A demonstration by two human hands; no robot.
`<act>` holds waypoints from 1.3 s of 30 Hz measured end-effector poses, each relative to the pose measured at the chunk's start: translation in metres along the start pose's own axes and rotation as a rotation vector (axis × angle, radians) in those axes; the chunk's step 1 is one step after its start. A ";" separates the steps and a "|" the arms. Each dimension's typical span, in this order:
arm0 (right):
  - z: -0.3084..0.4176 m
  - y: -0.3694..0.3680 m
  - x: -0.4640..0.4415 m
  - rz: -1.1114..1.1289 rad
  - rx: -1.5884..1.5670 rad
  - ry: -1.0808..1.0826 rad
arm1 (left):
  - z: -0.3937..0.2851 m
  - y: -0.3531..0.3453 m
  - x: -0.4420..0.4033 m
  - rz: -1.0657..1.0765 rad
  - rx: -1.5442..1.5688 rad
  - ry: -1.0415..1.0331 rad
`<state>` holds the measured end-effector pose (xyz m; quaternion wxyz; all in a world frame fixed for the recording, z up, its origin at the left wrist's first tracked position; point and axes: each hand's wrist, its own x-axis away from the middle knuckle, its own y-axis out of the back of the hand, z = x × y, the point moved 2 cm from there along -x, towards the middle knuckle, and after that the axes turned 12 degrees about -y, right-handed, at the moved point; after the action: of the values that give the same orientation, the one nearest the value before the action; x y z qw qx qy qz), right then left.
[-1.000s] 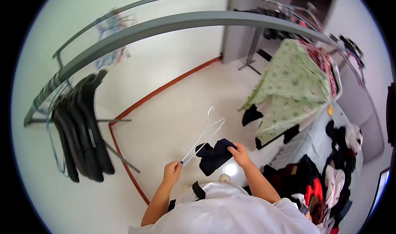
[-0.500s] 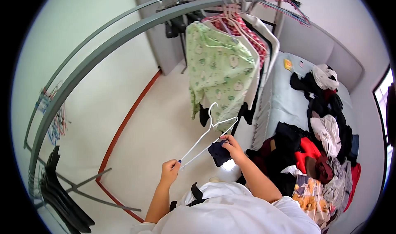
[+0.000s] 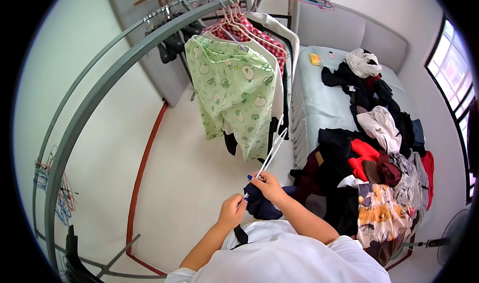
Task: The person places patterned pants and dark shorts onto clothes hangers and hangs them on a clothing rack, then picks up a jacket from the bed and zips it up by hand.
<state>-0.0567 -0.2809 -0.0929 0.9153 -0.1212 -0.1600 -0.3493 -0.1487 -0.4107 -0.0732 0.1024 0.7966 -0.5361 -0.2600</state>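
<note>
A white wire hanger runs up and to the right from my two hands. My left hand is closed on one end of it. Close beside it, my right hand pinches the hanger's wire and also touches a dark navy cloth, which hangs below and between the hands. How much of the cloth is in my right fingers is partly hidden. Beyond the hanger's tip hangs a green patterned garment.
A grey rail arches across the left and top, bearing garments and hangers. On the right, a pale blue bed holds a heap of clothes. A window and a fan are at the far right.
The view has swung right toward the bed. My hands have come closer together, my right hand has moved onto the hanger's wire, and the hanger has turned to appear narrow.
</note>
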 end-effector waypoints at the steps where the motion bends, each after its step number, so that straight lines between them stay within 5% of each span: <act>1: 0.000 -0.001 0.002 -0.035 -0.097 -0.011 | -0.001 0.002 -0.002 0.012 0.007 -0.012; 5: -0.012 0.002 0.011 -0.055 -0.327 -0.055 | 0.006 0.006 0.002 0.137 0.070 -0.096; 8: -0.021 0.000 0.020 -0.173 -0.407 -0.022 | 0.014 0.005 0.005 0.185 0.261 0.024; 10: -0.024 0.000 0.027 -0.281 -0.467 -0.019 | 0.023 0.003 0.007 -0.082 0.388 0.012; 14: -0.014 -0.003 0.039 -0.325 -0.627 0.040 | 0.054 -0.002 0.008 -0.254 0.595 0.172; 23: -0.003 -0.001 0.027 -0.366 -0.788 0.139 | 0.069 -0.008 0.003 -0.077 0.633 0.355; 26: 0.004 -0.006 0.025 -0.382 -0.817 0.123 | 0.066 -0.016 -0.002 0.115 0.500 0.166; 31: 0.032 -0.018 0.038 -0.278 -0.893 0.059 | 0.054 -0.026 -0.019 0.149 0.364 -0.005; 33: 0.030 -0.015 0.038 -0.284 -0.904 0.074 | 0.063 -0.033 -0.027 0.002 0.296 -0.156; 39: 0.026 0.000 0.043 -0.266 -0.945 0.088 | 0.039 -0.028 -0.042 0.188 0.298 -0.270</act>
<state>-0.0318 -0.2983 -0.0531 0.7137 -0.4866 0.0406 -0.5022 -0.1590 -0.3564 -0.1057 -0.0654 0.7074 -0.6494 -0.2714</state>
